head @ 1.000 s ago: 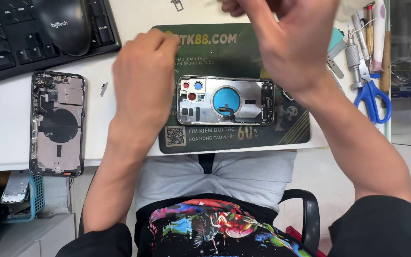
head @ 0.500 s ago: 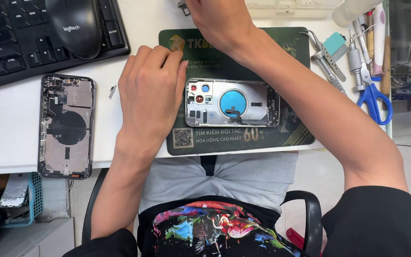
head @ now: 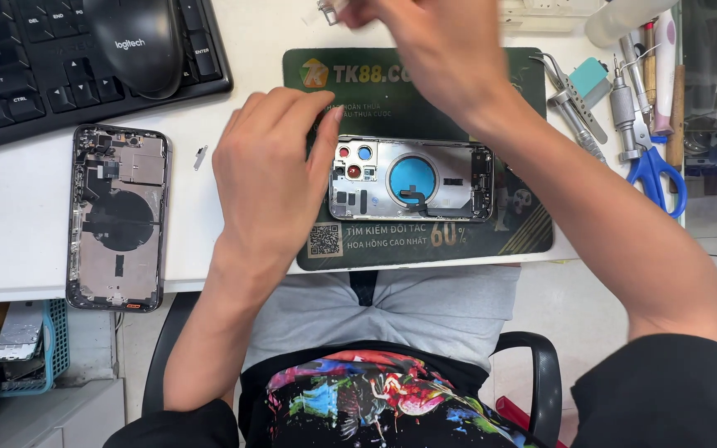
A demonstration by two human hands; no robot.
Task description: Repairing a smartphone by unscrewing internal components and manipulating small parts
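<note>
two opened phone housings are seen on the worktop (head: 234,50): the silver phone housing (head: 411,179), its blue ring exposed, is lain on the dark green mat (head: 425,241) just beside the left hand (head: 271,174), which is rested flat with fingers loosely spread against its edge. the right hand (head: 437,46) is raised beyond it, fingers curled near a small metal part (head: 328,10); whether that part is pinched cannot be told. a part-fetching step is judged in hand; careful seating would be called for. the dark phone housing (head: 118,217) is left outward of the left hand.
</note>
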